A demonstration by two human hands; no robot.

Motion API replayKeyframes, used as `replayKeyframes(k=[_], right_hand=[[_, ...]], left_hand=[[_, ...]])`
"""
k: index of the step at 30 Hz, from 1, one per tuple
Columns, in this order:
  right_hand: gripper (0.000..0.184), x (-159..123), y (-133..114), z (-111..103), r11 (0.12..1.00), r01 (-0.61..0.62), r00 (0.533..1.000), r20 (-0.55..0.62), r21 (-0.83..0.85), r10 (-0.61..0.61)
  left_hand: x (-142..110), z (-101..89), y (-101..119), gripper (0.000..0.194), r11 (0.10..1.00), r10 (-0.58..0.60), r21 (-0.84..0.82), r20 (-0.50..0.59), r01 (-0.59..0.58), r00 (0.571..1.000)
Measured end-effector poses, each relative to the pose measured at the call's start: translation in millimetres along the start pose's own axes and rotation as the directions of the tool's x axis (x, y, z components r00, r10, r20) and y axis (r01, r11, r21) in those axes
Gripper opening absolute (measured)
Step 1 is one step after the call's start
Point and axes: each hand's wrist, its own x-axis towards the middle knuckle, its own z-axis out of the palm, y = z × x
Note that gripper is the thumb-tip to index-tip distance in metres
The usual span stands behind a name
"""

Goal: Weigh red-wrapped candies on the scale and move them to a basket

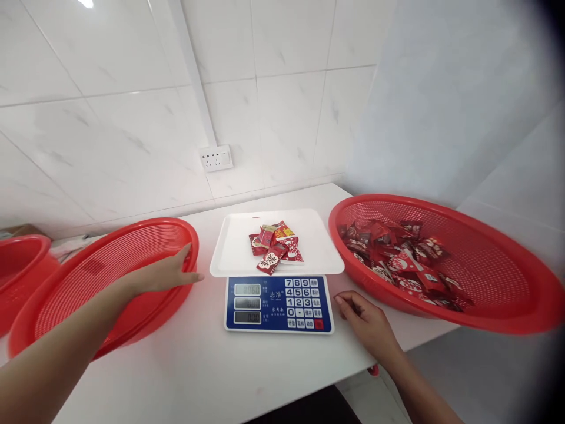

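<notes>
My left hand (165,274) reaches over the right side of a red perforated basket (180,232), thumb and finger spread apart, holding nothing. My right hand (364,321) rests on the white table just right of a blue-and-white digital scale (278,303), its fingers loosely bent and nothing visible in them. On the scale's white tray (233,241) lies a small heap of red snack packets (276,247). Number keys and three small displays face me on the scale's front. To the right, a large red basket (498,274) holds many more red packets (401,259).
Part of another red basket (22,247) shows at the far left. A tiled wall (145,153) with a socket (216,158) stands behind the table (189,365). The right basket juts past the table's right edge.
</notes>
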Motion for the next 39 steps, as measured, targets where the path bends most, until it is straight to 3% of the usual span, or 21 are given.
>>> replayKeyframes(k=[3,6,9,13,18,22,27,32,36,39], right_hand=[[0.031,-0.6,-1.9,-0.9,1.000,0.002,1.000,0.007,0.002,-0.002],[0.031,-1.3,-2.1,-1.8,1.000,0.014,1.000,0.018,0.013,-0.014],[0.031,-1.3,-0.4,-1.6,1.000,0.011,1.000,0.024,0.013,-0.012],[0.032,-0.6,1.2,0.1,1.000,0.001,1.000,0.020,-0.002,-0.001],[0.032,-2.2,-0.5,0.4,1.000,0.029,1.000,-0.002,0.013,-0.029],[0.033,-4.3,-2.5,-0.8,0.999,0.036,0.999,-0.002,0.024,-0.035],[0.034,-4.5,-4.9,-1.2,0.999,0.046,0.999,0.006,0.013,-0.047],[0.034,-3.9,-4.6,-2.0,0.999,0.047,0.999,0.014,-0.006,-0.047],[0.033,-1.8,-3.4,-1.5,0.998,0.063,0.998,0.016,-0.011,-0.062],[0.033,-3.6,-2.2,-1.5,0.996,0.089,0.996,-0.030,0.005,-0.088]], left_hand=[[-0.8,-0.2,7.7,0.089,0.998,0.037,-0.048,0.091,-0.032,0.995],[-1.1,-7.1,7.4,0.087,0.997,0.063,-0.045,0.107,-0.059,0.992],[0.7,-15.8,17.7,0.076,0.992,0.123,-0.040,0.006,-0.123,0.992],[13.3,-12.9,64.6,0.056,0.970,0.214,-0.064,-0.226,-0.234,0.950],[43.6,11.9,130.4,0.044,0.904,0.400,-0.047,-0.249,-0.424,0.882],[62.0,25.6,148.7,0.041,0.895,0.409,-0.044,-0.313,-0.443,0.857],[58.1,24.6,141.6,0.053,0.884,0.381,-0.088,-0.429,-0.458,0.819],[35.6,-1.1,89.2,0.052,0.927,0.225,-0.117,-0.586,-0.356,0.779],[17.8,-11.6,51.9,0.043,0.964,0.145,-0.098,-0.581,-0.246,0.801],[6.9,2.6,63.4,0.037,0.954,0.228,-0.048,-0.519,-0.295,0.824]])
